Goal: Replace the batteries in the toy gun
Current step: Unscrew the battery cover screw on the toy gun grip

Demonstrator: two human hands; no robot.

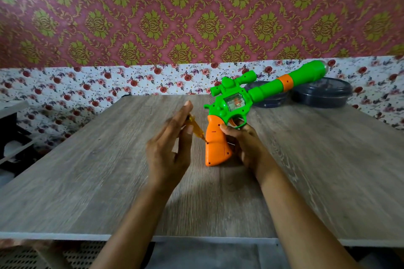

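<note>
Hands: R hand (244, 144) grips toy gun (220, 116) upright, L hand (172, 148) w/ screwdriver (195, 129) at grip.

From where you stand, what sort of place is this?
Probably a room in a home, not a workshop: patterned wallpaper, a wooden table draped behind with flowered cloth, and lidded containers beside a toy gun.

No readable text, label or number shows anywhere.

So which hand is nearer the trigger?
Right. The right hand grips the grip just below the trigger; the left hand, holding the screwdriver, is farther left.
</note>
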